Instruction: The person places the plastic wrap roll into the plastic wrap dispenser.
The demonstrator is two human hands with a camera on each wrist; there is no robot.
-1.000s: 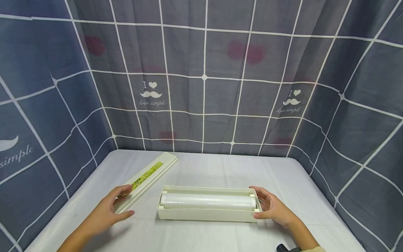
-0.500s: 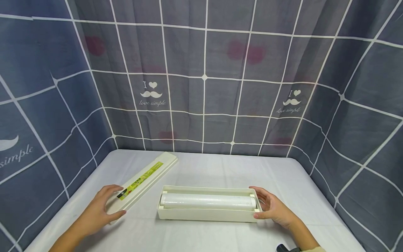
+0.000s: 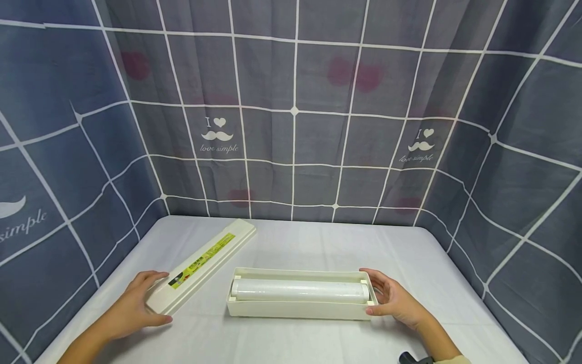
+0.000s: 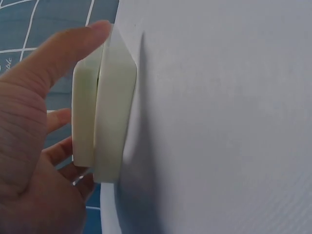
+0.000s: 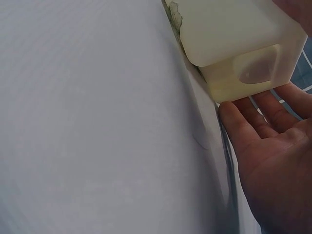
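Note:
A long off-white lid (image 3: 200, 268) with a yellow-green label lies slantwise on the left of the white table. My left hand (image 3: 132, 308) spreads loosely around its near end, thumb and fingers on opposite sides. In the left wrist view, the thumb tip overlaps the edge of the lid (image 4: 117, 107). At centre, an open cling film box (image 3: 300, 310) stands on the table with a film roll (image 3: 300, 290) lying lengthwise inside. My right hand (image 3: 395, 301) holds the box's right end, thumb at the front corner, fingers behind. In the right wrist view, fingers (image 5: 239, 122) lie against the box end (image 5: 243, 73).
A white cloth covers the table (image 3: 341, 247). Grey-blue checked curtains (image 3: 273, 126) surround it at the back and both sides. A black object (image 3: 411, 358) shows by the right wrist at the bottom edge.
My left hand has slid down and left along the lid to its near end, uncovering more of the label. The lid, the box and my right hand look unmoved.

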